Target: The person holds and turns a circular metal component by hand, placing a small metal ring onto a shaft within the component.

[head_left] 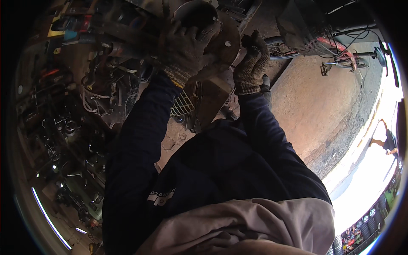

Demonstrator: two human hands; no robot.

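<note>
Grey and open-mouthed, the can is at the top of my view, just ahead of my left hand, its dark hollow showing. I judge the work on it to be under way: it sits at my fingers rather than set aside, and nothing shows it finished. Exactly what is done to it, and what is left, I cannot tell from here. My left grip lies against the can's near left side, gloved fingers bent toward its rim; shadow hides whether they clasp it or only rest there. My right hand, also gloved, is off to the right, apart from the can, fingers curled inward; I cannot tell whether that grip closes on something dark or on nothing. Between the two is a brown disc, with a yellow grille nearer my body. Farther out, a red bicycle shows beyond the brown floor on my right, and dark machine parts crowd the left.
</note>
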